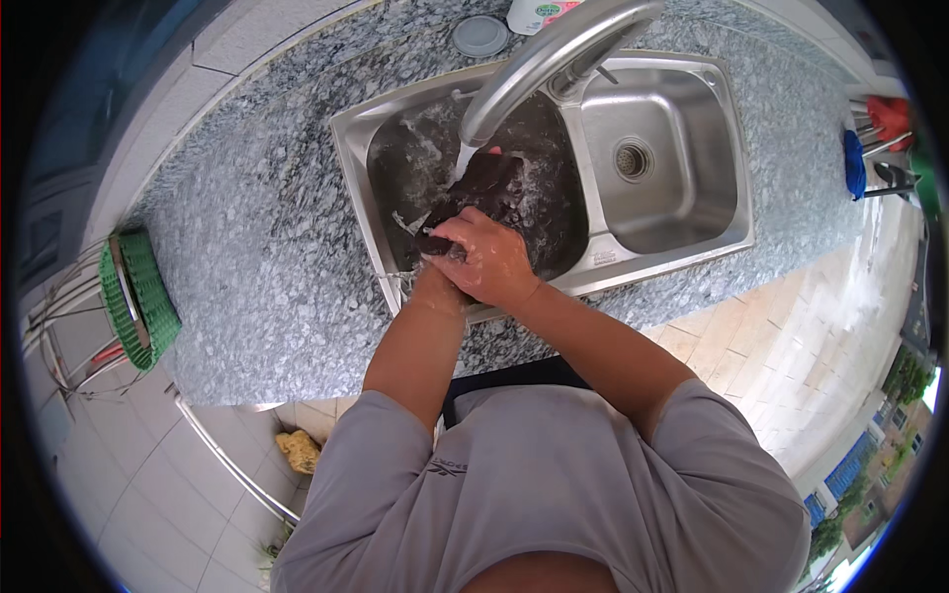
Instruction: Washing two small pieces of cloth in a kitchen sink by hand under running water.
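Observation:
A dark, wet cloth item is in the left basin of a steel double sink, partly in dark, foamy water. My right hand grips its near end, thumb and fingers pinching the fabric by my left wrist. The left forearm runs down to my left wrist at the basin's near edge; beyond it, the dark cloth and my right hand hide most of that hand. A small pink patch shows at the cloth's far end; I cannot tell whether it is a fingertip. Water runs from the faucet beside the cloth.
The right basin has a drain strainer. A grey round lid and a white Dettol bottle stand behind the sink on the granite counter. A green basket is at the counter's left end; blue and red items are at the right.

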`<state>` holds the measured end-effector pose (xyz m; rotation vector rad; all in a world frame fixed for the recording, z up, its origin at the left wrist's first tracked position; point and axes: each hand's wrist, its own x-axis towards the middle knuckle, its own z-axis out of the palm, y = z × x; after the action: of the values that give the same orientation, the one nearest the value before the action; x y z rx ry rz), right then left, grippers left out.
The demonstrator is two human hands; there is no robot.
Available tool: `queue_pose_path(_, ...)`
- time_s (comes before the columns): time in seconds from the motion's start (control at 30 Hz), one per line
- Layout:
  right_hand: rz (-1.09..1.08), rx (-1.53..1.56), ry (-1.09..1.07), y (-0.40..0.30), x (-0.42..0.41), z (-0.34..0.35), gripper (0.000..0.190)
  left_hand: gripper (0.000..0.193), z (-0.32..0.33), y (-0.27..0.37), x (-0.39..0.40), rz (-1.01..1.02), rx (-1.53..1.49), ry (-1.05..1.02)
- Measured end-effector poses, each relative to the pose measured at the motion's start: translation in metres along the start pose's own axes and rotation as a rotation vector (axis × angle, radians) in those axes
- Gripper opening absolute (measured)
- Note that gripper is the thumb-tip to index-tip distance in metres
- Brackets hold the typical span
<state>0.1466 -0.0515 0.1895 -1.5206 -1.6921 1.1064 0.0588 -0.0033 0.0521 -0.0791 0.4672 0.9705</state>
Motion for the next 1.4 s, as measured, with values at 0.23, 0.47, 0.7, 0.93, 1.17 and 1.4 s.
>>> queue_pose_path(0.23, 0.319, -0.359, 0.212, 0.106, 0.086, -0.027, 0.042, 0.050, 0.004, 0.000, -0.020, 0.073, 0.874, 0.439)
queue_pose_path(0.47, 0.260, 0.517, 0.191, 0.099, 0.022, -0.043, 0.057, 0.049, 0.065, 0.010, -0.066, 0.549, 2.233, 0.823)
queue_pose_path(0.7, 0.007, 0.255, 0.058, 0.049, 0.004, -0.040, 0.074, 0.032, 0.058, 0.016, -0.066, 0.061, 0.969, 0.515)
queue_pose_path(0.93, 0.016, -0.372, 0.119, 0.084, 0.007, -0.074, 0.018, 0.028, 0.050, 0.041, -0.077, 0.300, 0.547, 0.572)
queue_pose_path(1.17, -0.204, -0.030, 0.225, 0.064, 0.021, -0.037, 0.022, 0.024, 0.093, 0.022, -0.078, 0.187, 0.623, 0.312)
queue_pose_path(1.4, -0.013, 0.281, 0.180, 0.080, 0.025, -0.059, 0.018, 0.030, 0.075, 0.043, -0.090, 0.247, 0.679, 0.368)
